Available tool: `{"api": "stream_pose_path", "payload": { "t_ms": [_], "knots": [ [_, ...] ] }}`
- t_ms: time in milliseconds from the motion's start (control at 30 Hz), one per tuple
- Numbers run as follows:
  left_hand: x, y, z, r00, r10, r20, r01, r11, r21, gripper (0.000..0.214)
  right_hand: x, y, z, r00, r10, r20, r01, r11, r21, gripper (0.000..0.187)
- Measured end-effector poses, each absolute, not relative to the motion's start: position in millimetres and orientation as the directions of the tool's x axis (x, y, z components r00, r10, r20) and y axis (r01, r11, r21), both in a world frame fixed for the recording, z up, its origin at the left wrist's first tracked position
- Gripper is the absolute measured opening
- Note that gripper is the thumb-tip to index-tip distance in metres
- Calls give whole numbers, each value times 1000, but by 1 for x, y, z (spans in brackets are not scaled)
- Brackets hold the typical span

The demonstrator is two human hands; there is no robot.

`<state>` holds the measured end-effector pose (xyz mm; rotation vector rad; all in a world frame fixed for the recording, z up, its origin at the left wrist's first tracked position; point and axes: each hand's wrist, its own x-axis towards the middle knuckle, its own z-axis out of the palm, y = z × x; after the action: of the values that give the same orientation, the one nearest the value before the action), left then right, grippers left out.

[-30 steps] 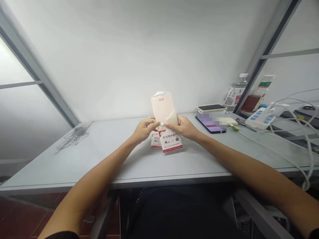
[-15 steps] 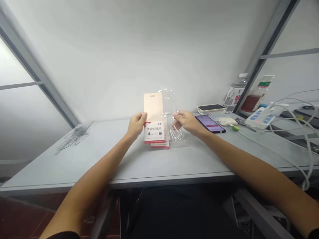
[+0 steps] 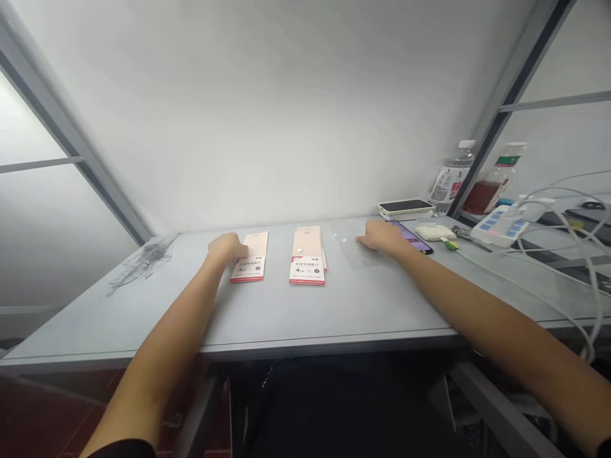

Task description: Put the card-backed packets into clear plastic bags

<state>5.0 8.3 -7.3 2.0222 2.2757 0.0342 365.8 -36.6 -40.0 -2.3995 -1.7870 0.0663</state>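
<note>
One red-edged packet (image 3: 252, 261) lies touching the left hand (image 3: 226, 247)

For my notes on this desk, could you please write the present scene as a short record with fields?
Left hand: at the left packet, grip unclear
Right hand: at the clear plastic bag
Centre: middle packet, another edge showing at its right
Beside right hand: purple-screen phone, partly hidden
Back right: dark-screen phone, clear bottle
Far right: power strip
Left side: dark drawing on the desk
</note>
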Motion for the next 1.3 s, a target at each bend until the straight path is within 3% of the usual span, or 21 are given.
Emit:
{"api": "stream_pose_path", "payload": {
  "t_ms": [200,267,367,467,600,767,900,1033,1200,1300],
  "knots": [
    [61,-29,-16,205,978,49,975,-208,74,55,350,-50,-27,215,975,55,975,-217,38,30],
    [80,-45,-21,350,933,78,934,-355,51,57,343,-56,-23,176,983,52,983,-179,51,28],
    [97,-59,-26,424,902,77,906,-423,-33,47,330,-65,-20,100,994,54,994,-101,29,30],
    [100,-61,-25,404,914,46,912,-398,-100,30,316,-71,-21,-57,996,72,995,62,-79,32],
    [95,-56,-22,390,918,69,919,-383,-91,27,300,-78,-23,-179,975,130,923,212,-320,43],
    [91,-55,-24,439,835,332,879,-475,33,35,288,-84,-22,-235,970,64,632,203,-748,51],
    [93,-58,-29,484,764,425,757,-610,234,32,281,-84,-26,-250,953,172,433,269,-860,32],
    [96,-60,-33,487,717,498,692,-665,281,34,276,-90,-29,-197,930,312,486,369,-792,18],
    [97,-63,-30,519,585,623,642,-748,166,37,271,-104,-23,-250,760,600,631,598,-494,15],
    [96,-66,-25,545,549,634,624,-770,131,35,270,-108,-21,-311,661,683,644,675,-359,15]
  ]
}}
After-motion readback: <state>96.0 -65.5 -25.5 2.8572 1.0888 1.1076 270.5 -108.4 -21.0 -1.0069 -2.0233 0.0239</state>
